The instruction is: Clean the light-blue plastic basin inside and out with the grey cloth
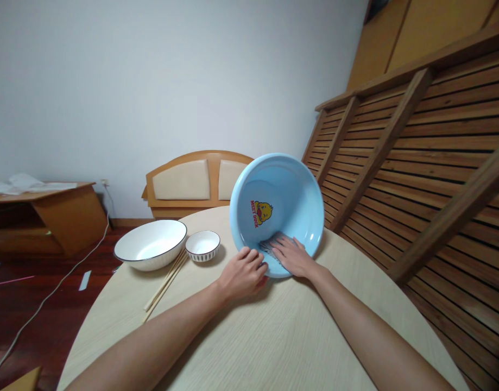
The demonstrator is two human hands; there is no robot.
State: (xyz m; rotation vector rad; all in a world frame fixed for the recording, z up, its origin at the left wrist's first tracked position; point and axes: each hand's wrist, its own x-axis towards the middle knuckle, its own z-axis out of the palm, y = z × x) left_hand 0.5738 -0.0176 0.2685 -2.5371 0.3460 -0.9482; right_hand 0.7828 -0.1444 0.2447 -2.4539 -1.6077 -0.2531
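Note:
A light blue plastic basin [288, 190] with a yellow duck print stands tilted on its edge on the round table [273, 336], its open side facing me. My left hand [243, 274] grips the basin's lower rim, fingers curled over it. Inside the basin, my right hand [292, 255] presses flat on a grey cloth [271, 244] against the lower wall.
A large white bowl [150, 244] and a small patterned bowl [202, 245] sit at the table's left, with wooden chopsticks [165, 282] beside them. A slatted wooden frame [416, 163] leans at the right. A wooden headboard [196, 182] and a low cabinet [49, 217] stand behind.

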